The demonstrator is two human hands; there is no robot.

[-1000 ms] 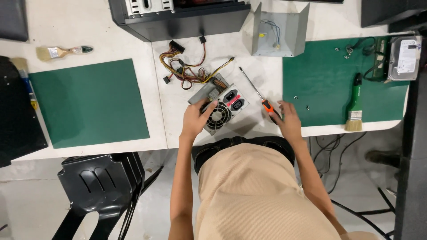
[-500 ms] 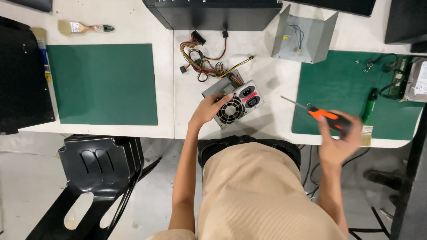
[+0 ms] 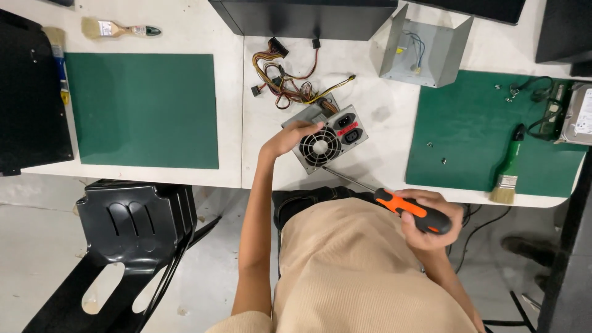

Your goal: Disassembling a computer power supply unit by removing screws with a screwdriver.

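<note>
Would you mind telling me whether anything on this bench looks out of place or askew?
Mostly orderly. The power supply unit sits skewed to the table edge, its wire bundle sprawled loose behind it. Small screws lie scattered on the right green mat. A paintbrush overhangs the table edge.

Left arm's stretched straight out ahead, forearm bare, wrist pretty much in line with it; the left hand point(image 3: 288, 138) sits palm down with the fingers point(image 3: 308, 127) spread forward and lightly curled, resting flat rather than closed around anything; thumb's tucked on the near side. Right arm's bent at the elbow and pulled in close to the body, forearm angling up from the lower right; the right hand point(image 3: 431, 217) is down by the torso, wrist cocked a bit, fingers wrapped in a full closed grip with knuckles facing up and the thumb on top.
</note>
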